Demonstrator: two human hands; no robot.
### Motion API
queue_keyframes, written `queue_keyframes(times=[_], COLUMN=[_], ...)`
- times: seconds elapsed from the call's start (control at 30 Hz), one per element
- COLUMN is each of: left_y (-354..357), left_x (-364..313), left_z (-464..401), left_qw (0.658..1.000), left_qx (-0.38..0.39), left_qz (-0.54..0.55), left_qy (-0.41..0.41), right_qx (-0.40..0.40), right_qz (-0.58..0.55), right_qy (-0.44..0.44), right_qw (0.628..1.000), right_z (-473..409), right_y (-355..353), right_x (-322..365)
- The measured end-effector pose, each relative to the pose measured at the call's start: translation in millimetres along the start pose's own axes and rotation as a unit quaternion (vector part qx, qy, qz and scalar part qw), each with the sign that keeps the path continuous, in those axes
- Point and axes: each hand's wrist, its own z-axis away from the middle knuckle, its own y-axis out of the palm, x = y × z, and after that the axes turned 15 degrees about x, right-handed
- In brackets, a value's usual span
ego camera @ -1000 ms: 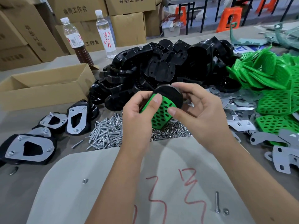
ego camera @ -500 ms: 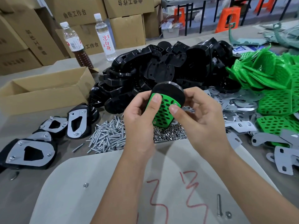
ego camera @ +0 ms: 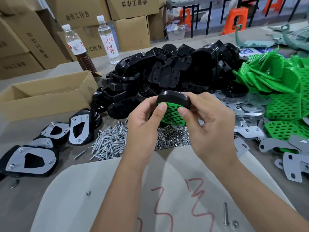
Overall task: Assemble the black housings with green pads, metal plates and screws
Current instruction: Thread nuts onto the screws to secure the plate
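Here both hands were clamped on one black housing (ego camera: 173, 100), held up above the pile of screws (ego camera: 110, 144) on the bench (ego camera: 33, 186). The left hand (ego camera: 143, 126) and right hand (ego camera: 210, 124) each pressed a thumb on the green pad (ego camera: 173, 115) seated in the housing's face. Behind the screws lay the heap of black housings (ego camera: 167, 77); to its right, green pads (ego camera: 277, 91) and metal plates (ego camera: 247, 131). Left of the screws sat finished pieces (ego camera: 31, 159).
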Motion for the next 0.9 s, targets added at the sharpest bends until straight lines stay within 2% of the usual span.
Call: queue_keyframes(times=[0.07,0.13,0.23,0.3,0.43,0.53,0.7,0.9], left_y=[4.2,7.4,2.2,-1.7,-10.2,-13.8,-19.3,-11.9], left_x=[-2.3,-9.1,-18.3,-23.9,-27.0,-26.2,-22.5,-18.1], left_z=[1.0,1.3,2.7,2.8,1.9,2.5,0.2,-0.4], left_qw=[0.999,0.985,0.955,0.949,0.932,0.924,0.932,0.943], left_qx=[-0.024,-0.058,-0.002,0.012,-0.038,-0.047,-0.099,-0.12], left_qz=[0.004,0.089,0.174,0.188,0.217,0.222,0.201,0.177], left_qy=[-0.045,-0.139,-0.239,-0.253,-0.289,-0.306,-0.284,-0.255], right_qx=[-0.014,-0.021,0.021,0.052,0.057,0.069,0.149,0.115], right_qz=[0.054,0.109,0.172,0.196,0.214,0.176,0.093,0.046], right_qy=[-0.017,-0.036,-0.062,-0.066,-0.082,-0.044,-0.014,-0.002], right_qw=[0.998,0.993,0.983,0.977,0.972,0.981,0.984,0.992], right_z=[0.0,-2.4,-3.7,-2.9,-3.2,-4.0,1.5,0.4], right_y=[0.2,-1.5,-1.5,3.1,10.3,8.4,4.7,7.7], right_x=[-3.0,-7.2,-7.9,-3.3,2.6,-1.2,-6.6,-6.5])
